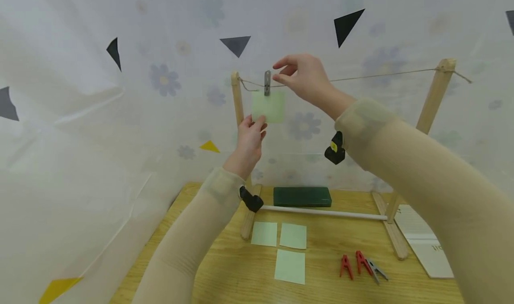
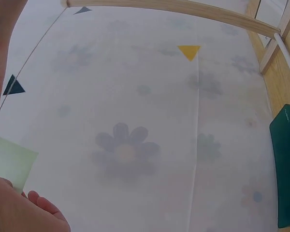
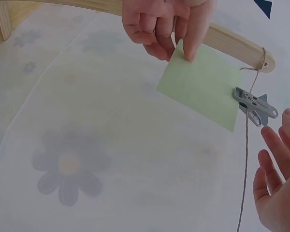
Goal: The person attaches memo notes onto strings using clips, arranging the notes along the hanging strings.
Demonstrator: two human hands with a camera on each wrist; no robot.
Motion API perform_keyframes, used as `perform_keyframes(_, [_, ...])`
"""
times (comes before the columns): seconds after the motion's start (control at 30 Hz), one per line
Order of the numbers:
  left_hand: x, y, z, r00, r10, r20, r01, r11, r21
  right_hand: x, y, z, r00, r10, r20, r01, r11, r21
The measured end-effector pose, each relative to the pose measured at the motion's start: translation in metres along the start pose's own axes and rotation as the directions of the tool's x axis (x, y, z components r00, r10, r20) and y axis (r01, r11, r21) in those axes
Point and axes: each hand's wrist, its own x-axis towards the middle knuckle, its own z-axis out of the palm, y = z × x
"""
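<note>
In the head view, your clip (image 1: pixel 267 83) stands upright on the line (image 1: pixel 385 75), its long axis running twelve to six, and its lower end overlaps the top edge of the note (image 1: pixel 275 110). Your right hand (image 1: pixel 304 73) is the nearer one: just beside the clip at three o'clock, thumb and fingers parted, holding nothing. Your left hand (image 1: pixel 250 139) lies at seven o'clock from the clip and pinches the note low down, near its left corner.

In your left wrist view, the note sits at the frame's eight o'clock, with your left hand below it and part of your right hand near twelve o'clock from it. You can't make out the clip there.

In your right wrist view, the clip tilts, its mouth on the note towards ten o'clock and its handles towards four. Your right fingertips wait just off those handles at about five, not touching; your left hand holds the note's far edge, around eleven.
</note>
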Motion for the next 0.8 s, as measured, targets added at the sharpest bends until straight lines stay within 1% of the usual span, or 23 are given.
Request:
perform_keyframes(0.07, [0.000,-0.002,-0.001,1.000,-0.012,0.002,0.012,1.000,0.015,-0.001,0.000,-0.001,1.000,-0.004,-0.008,0.004,1.000,-0.003])
perform_keyframes(0.23, [0.001,-0.007,-0.004,1.000,-0.021,0.015,0.020,0.999,0.042,-0.005,-0.001,-0.002,0.999,-0.023,-0.032,0.023,1.000,0.010])
perform_keyframes(0.33, [0.002,-0.010,-0.006,0.999,-0.025,0.020,0.025,0.999,0.045,-0.008,0.000,-0.001,0.997,-0.055,-0.052,0.056,0.998,0.023])
perform_keyframes(0.47, [0.002,-0.013,-0.007,0.999,-0.042,0.021,0.040,0.997,0.060,-0.013,0.003,0.003,0.990,-0.117,-0.072,0.119,0.993,0.015])
perform_keyframes(0.6, [0.001,-0.016,-0.011,0.998,-0.065,0.021,0.063,0.995,0.083,-0.019,0.007,0.007,0.985,-0.158,-0.071,0.159,0.987,0.002])
perform_keyframes(0.73, [-0.001,-0.019,-0.016,0.996,-0.079,0.028,0.076,0.991,0.113,-0.023,0.009,0.008,0.983,-0.174,-0.059,0.175,0.985,0.011])
perform_keyframes(0.8, [-0.002,-0.021,-0.019,0.996,-0.083,0.035,0.078,0.987,0.141,-0.026,0.011,0.007,0.982,-0.183,-0.050,0.184,0.983,0.017])
